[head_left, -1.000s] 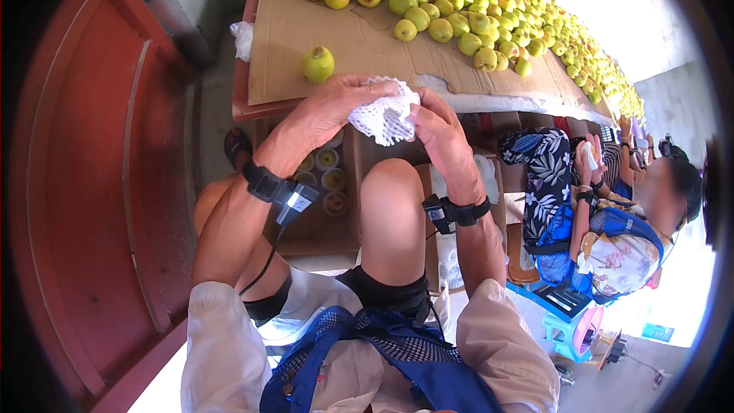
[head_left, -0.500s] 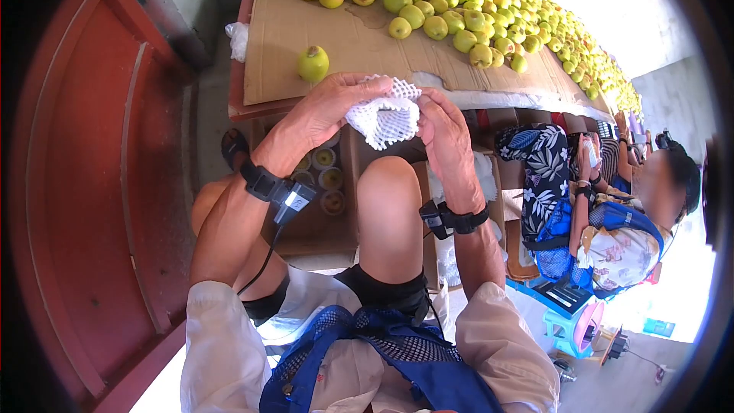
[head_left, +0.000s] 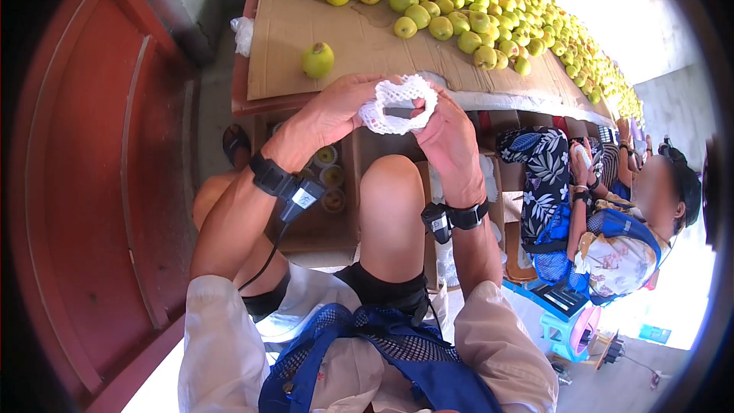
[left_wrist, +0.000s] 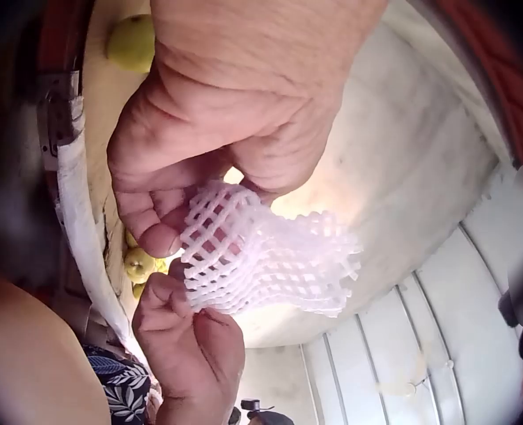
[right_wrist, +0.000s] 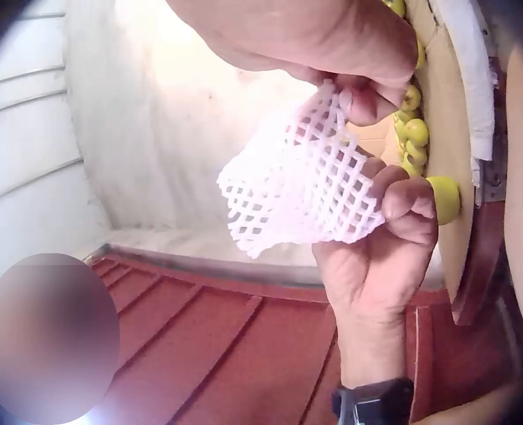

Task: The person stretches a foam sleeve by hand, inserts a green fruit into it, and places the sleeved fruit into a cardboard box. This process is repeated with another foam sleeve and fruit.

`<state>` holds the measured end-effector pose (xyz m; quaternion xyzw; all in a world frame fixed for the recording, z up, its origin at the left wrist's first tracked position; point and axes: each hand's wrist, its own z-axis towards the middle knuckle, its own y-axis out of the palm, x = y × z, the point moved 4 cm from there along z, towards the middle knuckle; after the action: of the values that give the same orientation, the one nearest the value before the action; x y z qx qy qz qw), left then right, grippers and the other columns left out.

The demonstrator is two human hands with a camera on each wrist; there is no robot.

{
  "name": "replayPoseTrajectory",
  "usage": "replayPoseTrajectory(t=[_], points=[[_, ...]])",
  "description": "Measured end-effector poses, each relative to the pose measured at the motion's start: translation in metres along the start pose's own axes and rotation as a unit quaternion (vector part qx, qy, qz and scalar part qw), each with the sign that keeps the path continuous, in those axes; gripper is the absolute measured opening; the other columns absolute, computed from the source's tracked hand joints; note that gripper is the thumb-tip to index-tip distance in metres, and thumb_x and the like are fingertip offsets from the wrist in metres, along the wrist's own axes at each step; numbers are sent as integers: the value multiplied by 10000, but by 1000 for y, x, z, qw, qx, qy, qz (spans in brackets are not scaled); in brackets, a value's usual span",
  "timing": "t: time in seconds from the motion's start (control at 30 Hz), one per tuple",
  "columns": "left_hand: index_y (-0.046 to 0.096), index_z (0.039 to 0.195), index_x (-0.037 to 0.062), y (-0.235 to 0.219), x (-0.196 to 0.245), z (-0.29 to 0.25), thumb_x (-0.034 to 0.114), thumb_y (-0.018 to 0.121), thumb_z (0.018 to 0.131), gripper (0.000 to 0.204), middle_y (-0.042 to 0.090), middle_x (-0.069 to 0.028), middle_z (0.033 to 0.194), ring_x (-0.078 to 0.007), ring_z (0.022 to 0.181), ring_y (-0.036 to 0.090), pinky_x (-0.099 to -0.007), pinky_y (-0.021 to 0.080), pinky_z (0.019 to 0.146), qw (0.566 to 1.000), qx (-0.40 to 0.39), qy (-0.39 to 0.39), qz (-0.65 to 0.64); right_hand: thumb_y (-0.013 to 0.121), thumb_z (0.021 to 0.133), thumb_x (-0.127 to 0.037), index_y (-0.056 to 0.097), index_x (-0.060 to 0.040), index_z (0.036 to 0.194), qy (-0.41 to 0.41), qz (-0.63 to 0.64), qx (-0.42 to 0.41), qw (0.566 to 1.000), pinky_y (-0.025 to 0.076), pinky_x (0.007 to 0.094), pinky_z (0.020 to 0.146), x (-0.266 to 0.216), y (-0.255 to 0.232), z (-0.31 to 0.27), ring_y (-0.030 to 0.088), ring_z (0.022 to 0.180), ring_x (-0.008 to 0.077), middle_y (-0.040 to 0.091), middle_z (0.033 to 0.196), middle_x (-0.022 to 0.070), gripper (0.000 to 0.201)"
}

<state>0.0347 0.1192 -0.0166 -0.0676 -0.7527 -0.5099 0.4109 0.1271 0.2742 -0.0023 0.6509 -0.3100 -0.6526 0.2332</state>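
A white foam fruit net point(head_left: 375, 117) is stretched between my two hands above the knees, its mouth spread into a ring in the head view. The left hand point(head_left: 340, 109) pinches one side of its rim between thumb and fingers. On the opposite side, my right hand point(head_left: 449, 136) grips the rim. Seen from the left wrist, the open mesh point(left_wrist: 261, 257) flares away from the fingertips, with nothing inside it. A single green apple point(head_left: 317, 60) sits on the cardboard just beyond the left hand.
Many green apples point(head_left: 459, 23) cover the far part of the cardboard-topped table point(head_left: 279, 50). Below its edge, a carton point(head_left: 313, 239) holds several netted apples point(head_left: 332, 176). A red panelled door point(head_left: 99, 183) stands at left. Another person point(head_left: 612, 237) sits at right, near a blue stool point(head_left: 562, 335).
The net has gone from bunched and folded to spread, its mouth now turned up as a wide ring. The right hand has shifted slightly along the rim. The lone apple has stayed put.
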Motion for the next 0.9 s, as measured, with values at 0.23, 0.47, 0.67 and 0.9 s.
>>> replayPoseTrajectory(t=[0.23,0.47,0.67,0.9], points=[[664,1211,-31,25,6,-8,147,599,1049,249,711,-65,1119,-124,909,692,-266,573,782,997,-23,-3,74,506,1089,-244,590,7,1284,-56,-196,70,976,533,324,798,-8,-1,12,674,998,194,692,1152,112,329],[670,1071,-3,12,19,-6,225,658,1028,232,721,-41,861,-102,719,616,-279,513,670,871,109,198,435,545,1056,-450,516,26,1402,4,-240,123,963,506,350,869,-25,2,0,626,1108,208,636,1297,162,590],[619,997,-7,31,20,-19,190,728,971,226,662,-153,763,-141,644,568,-334,476,596,758,126,305,563,635,1003,-430,533,12,1394,76,-290,52,953,497,349,905,-13,31,-18,610,1123,162,642,1271,120,599],[632,1048,21,32,23,-23,205,739,964,229,664,-100,807,-130,697,574,-333,477,616,759,144,312,553,703,927,-106,644,7,1231,46,-258,61,963,551,271,727,-8,7,-16,689,879,126,721,1044,53,330]])
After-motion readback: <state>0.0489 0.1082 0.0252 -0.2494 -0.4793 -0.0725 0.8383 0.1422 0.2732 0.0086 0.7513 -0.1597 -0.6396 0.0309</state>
